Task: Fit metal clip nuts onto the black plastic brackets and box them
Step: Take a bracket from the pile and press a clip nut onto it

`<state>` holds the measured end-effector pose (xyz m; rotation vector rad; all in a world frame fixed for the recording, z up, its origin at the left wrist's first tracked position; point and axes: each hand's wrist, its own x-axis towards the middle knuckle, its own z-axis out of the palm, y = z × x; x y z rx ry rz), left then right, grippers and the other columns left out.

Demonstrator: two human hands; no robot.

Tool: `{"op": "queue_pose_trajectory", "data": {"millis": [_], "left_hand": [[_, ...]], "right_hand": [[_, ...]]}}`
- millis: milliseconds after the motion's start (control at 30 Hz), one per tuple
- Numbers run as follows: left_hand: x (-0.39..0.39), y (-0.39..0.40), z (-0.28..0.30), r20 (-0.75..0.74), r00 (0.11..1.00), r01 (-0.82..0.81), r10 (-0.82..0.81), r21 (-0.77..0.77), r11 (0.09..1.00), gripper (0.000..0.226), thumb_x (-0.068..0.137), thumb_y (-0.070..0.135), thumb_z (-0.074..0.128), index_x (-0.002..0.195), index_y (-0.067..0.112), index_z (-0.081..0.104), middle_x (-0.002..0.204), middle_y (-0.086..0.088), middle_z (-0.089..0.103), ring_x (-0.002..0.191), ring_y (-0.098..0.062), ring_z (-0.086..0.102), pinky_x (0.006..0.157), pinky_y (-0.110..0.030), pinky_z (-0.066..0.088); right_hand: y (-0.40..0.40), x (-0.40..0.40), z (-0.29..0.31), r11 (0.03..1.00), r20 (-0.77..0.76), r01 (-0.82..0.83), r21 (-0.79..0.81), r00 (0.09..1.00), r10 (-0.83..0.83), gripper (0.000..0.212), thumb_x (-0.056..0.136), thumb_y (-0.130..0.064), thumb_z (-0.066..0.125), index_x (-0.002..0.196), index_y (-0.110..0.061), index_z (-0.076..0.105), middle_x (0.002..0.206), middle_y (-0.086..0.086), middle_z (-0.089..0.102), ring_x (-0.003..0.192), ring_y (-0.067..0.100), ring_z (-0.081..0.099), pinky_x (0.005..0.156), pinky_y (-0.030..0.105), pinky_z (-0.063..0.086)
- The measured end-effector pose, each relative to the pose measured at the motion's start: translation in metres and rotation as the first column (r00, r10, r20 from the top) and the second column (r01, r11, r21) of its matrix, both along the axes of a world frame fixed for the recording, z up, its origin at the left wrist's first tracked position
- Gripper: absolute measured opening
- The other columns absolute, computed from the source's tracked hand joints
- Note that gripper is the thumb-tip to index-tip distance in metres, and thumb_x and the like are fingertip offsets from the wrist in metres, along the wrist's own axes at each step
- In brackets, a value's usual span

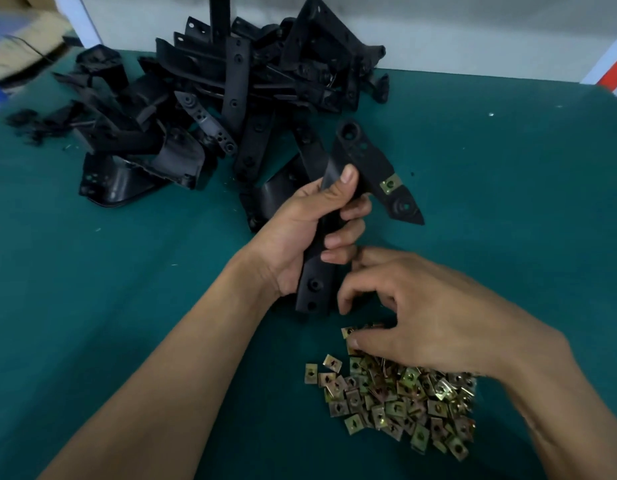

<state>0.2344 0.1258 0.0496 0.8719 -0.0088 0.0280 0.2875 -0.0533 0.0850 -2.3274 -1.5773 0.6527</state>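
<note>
One clip nut [390, 184] already sits on the black bracket [338, 216] gripped upright-slanted in the left hand [300, 233], long axis running near-to-far. Right hand [414, 306], fingers loosely curled, reaches into the clip-nut pile [397, 400] just near-right of it; whether it pinches one is unclear.

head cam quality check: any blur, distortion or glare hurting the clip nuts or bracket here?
Head view: wide-angle bending curves the table edges; motion blur smears the right hand and the top-left corner; dim light merges the bracket pile into black; the held bracket in the left hand, its fitted clip nut and the loose clip nuts stay readable, slightly soft; no glare.
</note>
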Motion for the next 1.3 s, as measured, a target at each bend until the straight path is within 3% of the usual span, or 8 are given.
{"op": "queue_pose_trajectory", "data": {"millis": [333, 467, 533, 733, 933, 1067, 1233, 1300], "left_hand": [[-0.002, 0.001, -0.002, 0.017, 1.000, -0.005, 0.006, -0.065, 0.998, 0.024, 0.102, 0.039, 0.055, 0.095, 0.022, 0.039, 0.074, 0.005, 0.041, 0.046, -0.003, 0.033, 0.039, -0.016, 0.030], [-0.003, 0.002, -0.004, 0.046, 0.999, -0.023, 0.027, -0.091, 0.996, 0.028, 0.096, 0.041, 0.062, 0.093, 0.022, 0.043, 0.075, 0.005, 0.041, 0.047, -0.002, 0.033, 0.039, -0.015, 0.031], [-0.003, 0.003, -0.003, 0.052, 0.998, -0.014, 0.019, -0.107, 0.994, 0.028, 0.095, 0.040, 0.063, 0.092, 0.020, 0.044, 0.075, 0.005, 0.040, 0.047, -0.002, 0.034, 0.038, -0.014, 0.032], [-0.004, -0.001, 0.000, 0.093, 0.986, 0.143, -0.142, -0.004, 0.990, 0.027, 0.094, 0.041, 0.069, 0.089, 0.016, 0.059, 0.078, 0.003, 0.043, 0.048, -0.003, 0.039, 0.041, -0.017, 0.033], [-0.006, -0.011, 0.001, 0.044, 0.974, 0.210, -0.220, 0.165, 0.964, 0.020, 0.101, 0.032, 0.057, 0.099, 0.016, 0.069, 0.078, -0.004, 0.056, 0.054, -0.013, 0.061, 0.044, -0.020, 0.047], [-0.006, -0.012, -0.001, 0.005, 0.980, 0.192, -0.199, 0.252, 0.949, 0.018, 0.104, 0.024, 0.053, 0.100, 0.009, 0.061, 0.077, -0.007, 0.055, 0.054, -0.015, 0.061, 0.042, -0.020, 0.046], [-0.004, -0.009, -0.003, 0.057, 0.990, 0.105, -0.132, 0.337, 0.936, 0.023, 0.100, 0.028, 0.056, 0.102, 0.006, 0.058, 0.076, -0.009, 0.051, 0.045, -0.012, 0.047, 0.037, -0.020, 0.033], [-0.002, -0.009, -0.004, 0.065, 0.992, 0.081, -0.107, 0.322, 0.943, 0.023, 0.100, 0.028, 0.056, 0.101, 0.005, 0.059, 0.075, -0.009, 0.049, 0.043, -0.011, 0.044, 0.037, -0.020, 0.031]], "right_hand": [[0.009, -0.014, -0.006, 0.998, 0.068, -0.056, 0.038, 0.996, 0.054, 0.013, 0.079, -0.040, 0.070, 0.085, -0.034, 0.059, 0.097, -0.025, 0.054, 0.088, -0.002, 0.053, 0.056, 0.017, 0.034], [0.001, 0.000, -0.001, 0.995, -0.271, 0.012, 0.101, 0.962, 0.016, 0.009, 0.080, -0.025, 0.075, 0.080, -0.028, 0.066, 0.078, -0.012, 0.067, 0.062, 0.004, 0.058, 0.054, 0.028, 0.049], [-0.010, 0.020, 0.008, 0.973, -0.411, 0.124, 0.196, 0.911, -0.034, 0.010, 0.080, -0.021, 0.078, 0.082, -0.026, 0.070, 0.077, -0.002, 0.071, 0.065, 0.009, 0.064, 0.062, 0.030, 0.054], [-0.017, 0.050, 0.010, 0.642, -0.674, 0.564, 0.519, 0.732, -0.099, 0.024, 0.066, -0.025, 0.082, 0.089, -0.018, 0.081, 0.072, 0.010, 0.073, 0.060, 0.014, 0.064, 0.055, 0.021, 0.049], [-0.001, 0.033, 0.005, 0.447, -0.822, 0.736, 0.508, 0.570, -0.005, 0.023, 0.061, -0.021, 0.085, 0.083, -0.019, 0.083, 0.083, 0.016, 0.076, 0.075, 0.026, 0.068, 0.072, 0.038, 0.057], [0.006, 0.021, 0.007, 0.295, -0.911, 0.862, 0.412, 0.399, 0.105, 0.016, 0.070, -0.014, 0.079, 0.086, -0.012, 0.078, 0.082, 0.010, 0.073, 0.071, 0.019, 0.065, 0.063, 0.031, 0.059], [0.010, 0.012, 0.008, 0.182, -0.924, 0.906, 0.382, 0.376, 0.069, 0.016, 0.071, -0.014, 0.082, 0.085, -0.009, 0.074, 0.085, 0.014, 0.074, 0.075, 0.022, 0.068, 0.080, 0.048, 0.056], [0.011, 0.010, 0.008, 0.138, -0.915, 0.905, 0.403, 0.403, 0.030, 0.018, 0.067, -0.016, 0.083, 0.081, -0.011, 0.074, 0.084, 0.013, 0.075, 0.076, 0.019, 0.070, 0.083, 0.045, 0.055]]}}
